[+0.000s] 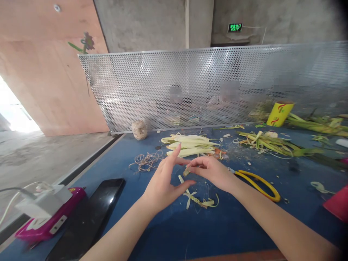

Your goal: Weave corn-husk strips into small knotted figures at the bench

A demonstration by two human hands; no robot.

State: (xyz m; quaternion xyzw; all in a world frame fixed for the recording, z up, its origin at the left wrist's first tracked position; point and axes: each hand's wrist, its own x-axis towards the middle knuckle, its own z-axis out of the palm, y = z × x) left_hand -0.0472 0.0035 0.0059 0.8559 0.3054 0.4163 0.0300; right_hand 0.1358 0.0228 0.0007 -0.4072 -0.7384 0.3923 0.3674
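Observation:
Between the thumb and fingertips of my right hand [208, 168] is a small tan piece [186, 171], too small to name with certainty. My left hand [165, 178] is beside it, thumb and fingers spread apart, its fingertips close to the right hand's. Just below both hands, a small figure of pale twisted husk strips [199, 200] lies on the blue tabletop [174, 232]. Beyond my fingers sits a bundle of pale green corn husks [190, 144]. Scissors with yellow handles [258, 183] rest by my right wrist, their blades partly hidden.
Loose twine [146, 161] and a black phone [89, 217] lie left, beside a magenta power strip [51, 217] with plugs. A perforated metal screen [163, 79] runs along the back. Right of centre are green husk leaves [272, 143] and a yellow roll [280, 114].

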